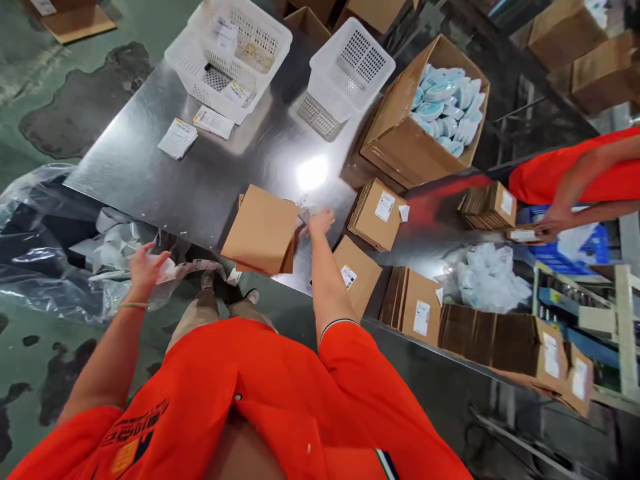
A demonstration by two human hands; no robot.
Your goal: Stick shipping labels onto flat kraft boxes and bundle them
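My left hand (147,267) is over a clear plastic bag (45,247) at the table's left end, its fingers spread. Crumpled white paper strips (117,247) lie in the bag just beyond it. My right hand (320,221) is low over the metal table, fingers curled together at a printed paper label (303,208); part of the label is hidden. Left of that hand sits a stack of flat brown cardboard boxes (263,230), its plain top piece turned askew. On the right hand's other side stands a labelled bundle of folded boxes (377,213).
White plastic baskets (350,67) and paper label stacks (178,138) stand at the back of the metal table (130,180). A big carton (400,140) holds blue-white packs. More labelled bundles (420,310) line the front edge. A co-worker's hands (553,223) handle boxes at right.
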